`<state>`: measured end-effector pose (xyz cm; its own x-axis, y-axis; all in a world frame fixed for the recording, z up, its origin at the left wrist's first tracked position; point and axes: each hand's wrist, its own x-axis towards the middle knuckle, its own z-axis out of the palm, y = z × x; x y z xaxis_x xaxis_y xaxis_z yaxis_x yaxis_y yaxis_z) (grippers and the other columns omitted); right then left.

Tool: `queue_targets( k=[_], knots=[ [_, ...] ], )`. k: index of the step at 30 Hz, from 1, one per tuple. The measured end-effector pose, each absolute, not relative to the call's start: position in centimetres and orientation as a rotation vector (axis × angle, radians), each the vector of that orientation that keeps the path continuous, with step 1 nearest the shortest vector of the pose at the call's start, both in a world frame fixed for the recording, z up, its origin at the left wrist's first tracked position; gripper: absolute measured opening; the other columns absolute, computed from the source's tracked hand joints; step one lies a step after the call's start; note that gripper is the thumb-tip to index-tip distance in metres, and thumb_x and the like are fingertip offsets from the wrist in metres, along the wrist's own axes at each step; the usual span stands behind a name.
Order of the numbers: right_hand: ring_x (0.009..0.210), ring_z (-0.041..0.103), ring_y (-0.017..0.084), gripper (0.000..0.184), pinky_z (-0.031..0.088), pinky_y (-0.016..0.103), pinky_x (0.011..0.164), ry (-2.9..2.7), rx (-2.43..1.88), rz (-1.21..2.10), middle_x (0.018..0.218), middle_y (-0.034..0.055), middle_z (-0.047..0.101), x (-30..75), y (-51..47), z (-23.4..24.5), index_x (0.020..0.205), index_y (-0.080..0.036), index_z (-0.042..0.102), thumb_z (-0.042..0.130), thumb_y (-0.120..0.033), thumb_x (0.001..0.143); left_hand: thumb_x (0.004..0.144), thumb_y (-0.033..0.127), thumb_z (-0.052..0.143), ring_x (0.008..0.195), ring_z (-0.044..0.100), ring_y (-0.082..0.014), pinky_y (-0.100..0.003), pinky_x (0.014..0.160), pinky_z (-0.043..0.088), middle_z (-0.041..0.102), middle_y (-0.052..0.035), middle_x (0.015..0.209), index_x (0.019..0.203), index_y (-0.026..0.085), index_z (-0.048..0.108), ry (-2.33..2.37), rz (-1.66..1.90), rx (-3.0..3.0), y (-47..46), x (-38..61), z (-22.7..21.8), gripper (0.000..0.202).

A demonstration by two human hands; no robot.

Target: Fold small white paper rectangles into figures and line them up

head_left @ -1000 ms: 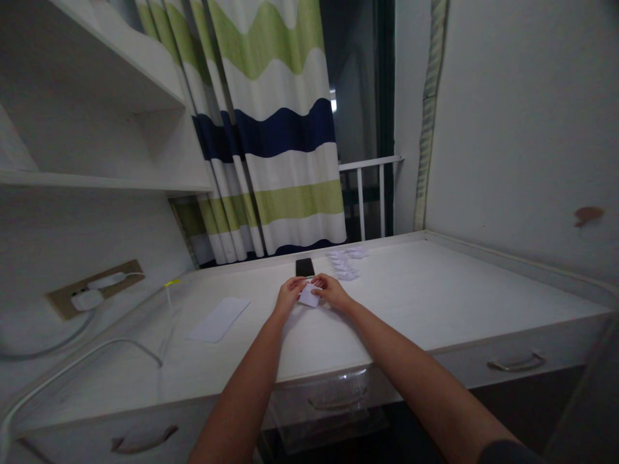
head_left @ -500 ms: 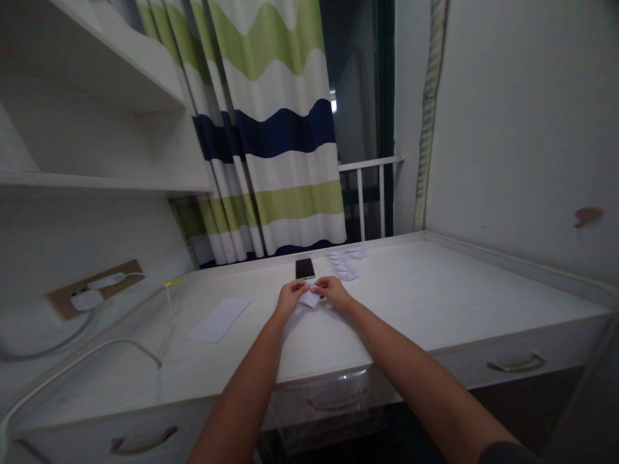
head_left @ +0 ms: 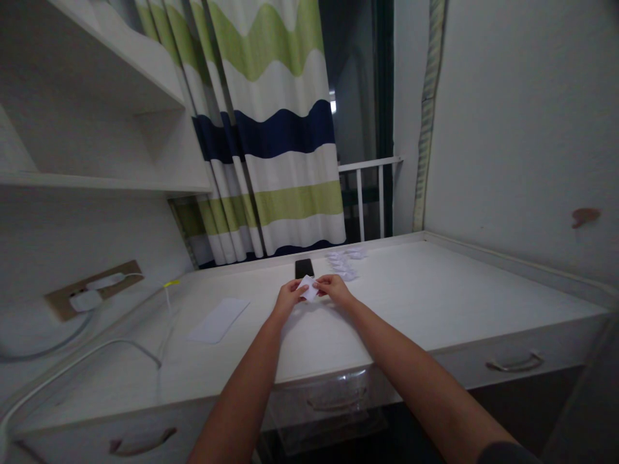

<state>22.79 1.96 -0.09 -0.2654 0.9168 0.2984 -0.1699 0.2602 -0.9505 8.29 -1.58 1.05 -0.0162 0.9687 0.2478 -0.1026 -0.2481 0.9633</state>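
While left hand [head_left: 290, 298] and right hand [head_left: 334, 289] pinch it, white paper [head_left: 308, 288] tilts.

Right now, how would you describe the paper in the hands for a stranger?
On the white desk below the striped curtain, find the small white paper between the left hand and right hand. Unlike the larger sheet to its left, it is held, not lying flat.

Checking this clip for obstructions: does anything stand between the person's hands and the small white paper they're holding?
Nothing visible does. The small white paper piece is pinched directly between the left hand and right hand; the black smartphone lies beyond it, not between them.
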Motion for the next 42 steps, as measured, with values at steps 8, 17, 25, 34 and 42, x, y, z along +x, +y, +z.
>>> queue_targets(
  k=[8, 17, 25, 34, 42],
  knots=[
    [0.053, 0.059, 0.012, 0.024, 0.047, 0.023, 0.052, -1.423, -0.734, 1.321, 0.057, 0.0021, 0.063, 22.7, 1.4, 0.3, 0.067, -0.012, 0.063, 0.07, -0.03, 0.054, 0.046, 0.031, 0.073, 0.06, 0.057, -0.0135, -0.024, 0.054, 0.046, 0.064, -0.0043, 0.069, 0.072, 0.012, 0.064, 1.012, 1.463, 1.316, -1.5, 8.1, 1.3, 0.034],
    [0.05, 0.057, 0.011, 0.019, 0.047, 0.023, 0.054, -1.34, -0.735, 1.329, 0.054, 0.001, 0.062, 22.9, 1.6, 0.3, 0.063, -0.013, 0.06, 0.069, -0.028, 0.056, 0.052, 0.034, 0.072, 0.061, 0.057, -0.0118, -0.025, 0.06, 0.048, 0.064, -0.0061, 0.07, 0.071, 0.011, 0.065, 0.93, 1.453, 1.255, -1.5, 7.8, 1.1, 0.031],
    [0.055, 0.06, 0.012, 0.021, 0.048, 0.024, 0.054, -1.346, -0.731, 1.346, 0.057, 0.0019, 0.063, 23.0, 1.4, 0.4, 0.066, -0.013, 0.06, 0.068, -0.029, 0.056, 0.051, 0.033, 0.072, 0.061, 0.059, -0.0126, -0.027, 0.062, 0.05, 0.066, -0.0053, 0.072, 0.076, 0.011, 0.066, 0.957, 1.459, 1.267, -1.1, 7.6, 1.0, 0.034],
    [0.051, 0.059, 0.011, 0.027, 0.049, 0.024, 0.055, -1.256, -0.754, 1.295, 0.058, -0.0004, 0.063, 23.2, 0.7, 1.0, 0.086, -0.016, 0.06, 0.064, -0.017, 0.06, 0.057, 0.024, 0.068, 0.057, 0.061, -0.0135, -0.026, 0.059, 0.051, 0.066, -0.0046, 0.068, 0.1, 0.012, 0.057, 0.965, 1.499, 1.33, -1.8, 7.7, 1.4, 0.046],
    [0.051, 0.058, 0.01, 0.026, 0.048, 0.021, 0.053, -1.285, -0.68, 1.29, 0.057, -0.0017, 0.063, 23.2, 0.5, 1.1, 0.082, -0.017, 0.061, 0.066, -0.019, 0.056, 0.056, 0.024, 0.068, 0.054, 0.06, -0.0123, -0.025, 0.057, 0.05, 0.065, -0.0039, 0.065, 0.097, 0.011, 0.059, 0.985, 1.534, 1.317, -1.9, 7.7, 1.5, 0.044]
  ],
)
